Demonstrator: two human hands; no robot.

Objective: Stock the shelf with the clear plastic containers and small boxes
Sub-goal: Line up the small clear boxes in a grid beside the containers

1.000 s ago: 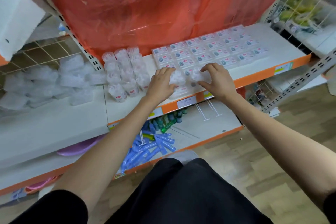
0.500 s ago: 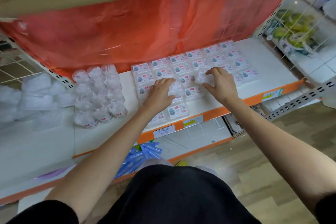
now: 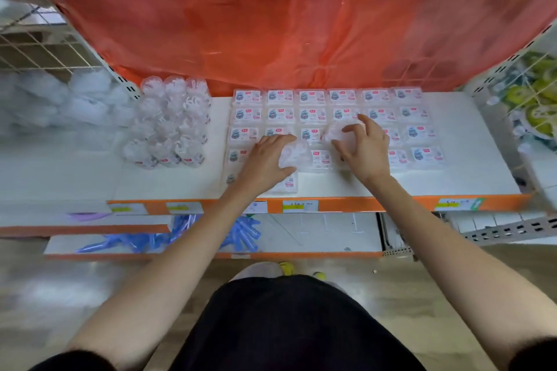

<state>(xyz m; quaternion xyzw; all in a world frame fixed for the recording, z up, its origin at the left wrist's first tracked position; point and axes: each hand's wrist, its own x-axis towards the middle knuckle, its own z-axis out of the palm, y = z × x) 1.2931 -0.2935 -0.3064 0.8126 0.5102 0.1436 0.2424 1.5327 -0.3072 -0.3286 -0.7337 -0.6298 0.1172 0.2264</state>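
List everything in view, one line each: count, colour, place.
small flat labelled boxes: over twenty, clear with white-and-pink labels, in rows on the middle and right of the shelf; some hidden by the hands
clustered clear round plastic containers: roughly a dozen, clear, left part of the shelf
held clear plastic containers: two, clear, one in each hand, over the boxes
shelf: one, white with an orange front edge
price tags: several, white and yellowish, on the orange edge
red plastic sheet: one, behind the shelf
blue tubes: many, lower shelf
left hand: grips one container
right hand: fingers curl round the other
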